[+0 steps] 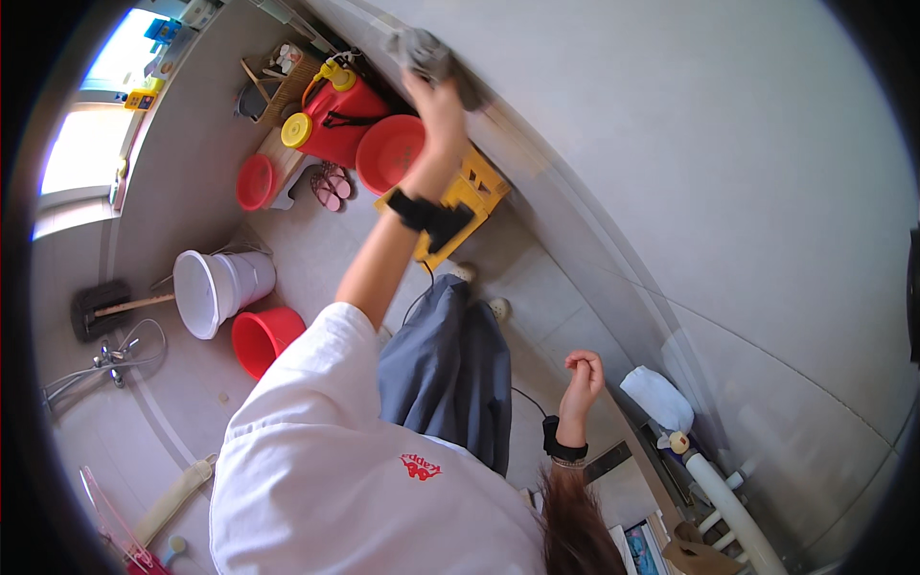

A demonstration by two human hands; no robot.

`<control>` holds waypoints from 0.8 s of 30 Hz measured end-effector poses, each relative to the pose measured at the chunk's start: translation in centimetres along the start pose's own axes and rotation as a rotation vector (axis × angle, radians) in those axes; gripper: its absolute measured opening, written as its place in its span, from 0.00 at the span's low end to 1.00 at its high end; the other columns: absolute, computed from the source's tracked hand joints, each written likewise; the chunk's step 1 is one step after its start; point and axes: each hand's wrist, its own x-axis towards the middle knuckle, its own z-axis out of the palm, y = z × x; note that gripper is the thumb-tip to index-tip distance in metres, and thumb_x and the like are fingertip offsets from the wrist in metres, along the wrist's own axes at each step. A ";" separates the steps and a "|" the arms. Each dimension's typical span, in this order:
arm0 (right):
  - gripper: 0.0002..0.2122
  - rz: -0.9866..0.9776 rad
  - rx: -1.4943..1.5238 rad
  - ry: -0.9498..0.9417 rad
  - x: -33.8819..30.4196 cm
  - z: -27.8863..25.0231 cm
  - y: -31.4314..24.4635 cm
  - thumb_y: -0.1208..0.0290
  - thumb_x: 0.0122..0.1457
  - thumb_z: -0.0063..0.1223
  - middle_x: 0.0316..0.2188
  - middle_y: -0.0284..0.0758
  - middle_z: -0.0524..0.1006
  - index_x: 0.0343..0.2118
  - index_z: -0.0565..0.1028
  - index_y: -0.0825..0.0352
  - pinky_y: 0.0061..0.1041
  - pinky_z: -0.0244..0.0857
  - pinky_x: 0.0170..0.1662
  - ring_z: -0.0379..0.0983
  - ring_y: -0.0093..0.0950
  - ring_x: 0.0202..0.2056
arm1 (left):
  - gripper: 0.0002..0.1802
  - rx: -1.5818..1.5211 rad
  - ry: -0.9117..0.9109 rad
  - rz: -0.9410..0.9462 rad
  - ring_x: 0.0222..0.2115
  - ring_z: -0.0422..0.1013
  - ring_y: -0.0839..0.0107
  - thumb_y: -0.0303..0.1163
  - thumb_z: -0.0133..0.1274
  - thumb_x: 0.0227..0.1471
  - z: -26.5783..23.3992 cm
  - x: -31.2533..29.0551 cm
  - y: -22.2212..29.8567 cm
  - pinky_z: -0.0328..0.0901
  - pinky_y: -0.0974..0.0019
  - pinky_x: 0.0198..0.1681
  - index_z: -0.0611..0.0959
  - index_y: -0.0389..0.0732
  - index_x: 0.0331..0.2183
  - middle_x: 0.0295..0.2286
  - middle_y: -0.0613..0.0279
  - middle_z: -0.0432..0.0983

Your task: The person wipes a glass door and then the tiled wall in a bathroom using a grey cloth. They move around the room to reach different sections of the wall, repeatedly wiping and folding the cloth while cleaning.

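Note:
My left hand (pixel 439 113) is raised at the top centre, pressing a grey cloth (pixel 422 55) against the pale tiled wall (pixel 652 134). The cloth is bunched up and blurred, and its far side is hidden. Lower down on the right, my right hand (pixel 582 380) hangs beside the wall with its fingers curled in; nothing shows in it. Each wrist wears a black band, and a thin cable runs near my trousers.
Below my left arm stands a yellow crate (pixel 486 182). Beyond it are a red basin (pixel 390 153), a red sprayer tank (pixel 340 120) and pink slippers (pixel 331 187). White buckets (pixel 206 292) and a red bucket (pixel 264 340) stand left. White pipes (pixel 733 513) rise at lower right.

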 end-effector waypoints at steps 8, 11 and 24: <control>0.06 -0.027 -0.064 -0.004 -0.3 -1.1 2.0 0.78 0.59 0.40 0.28 0.32 0.71 0.33 0.71 0.69 0.19 0.61 0.35 0.66 0.20 0.30 | 0.43 0.478 -0.144 0.014 0.56 0.45 0.41 0.14 0.47 0.34 7.4 -24.1 6.3 0.40 0.48 0.59 0.56 0.39 0.56 0.54 0.43 0.50; 0.09 -0.010 0.088 0.088 -0.9 -0.2 4.1 0.73 0.58 0.45 0.37 0.34 0.72 0.39 0.70 0.72 0.24 0.61 0.44 0.67 0.26 0.41 | 0.37 0.391 -0.209 -0.039 0.52 0.52 0.45 0.15 0.49 0.34 8.4 -28.0 8.6 0.48 0.50 0.55 0.64 0.41 0.51 0.51 0.45 0.54; 0.11 -0.013 -0.336 -0.259 -0.7 5.4 3.2 0.82 0.58 0.40 0.28 0.31 0.72 0.43 0.72 0.70 0.16 0.61 0.33 0.65 0.18 0.28 | 0.41 0.603 -0.047 0.595 0.50 0.56 0.44 0.10 0.49 0.30 0.1 0.2 2.1 0.53 0.53 0.54 0.66 0.39 0.52 0.48 0.44 0.63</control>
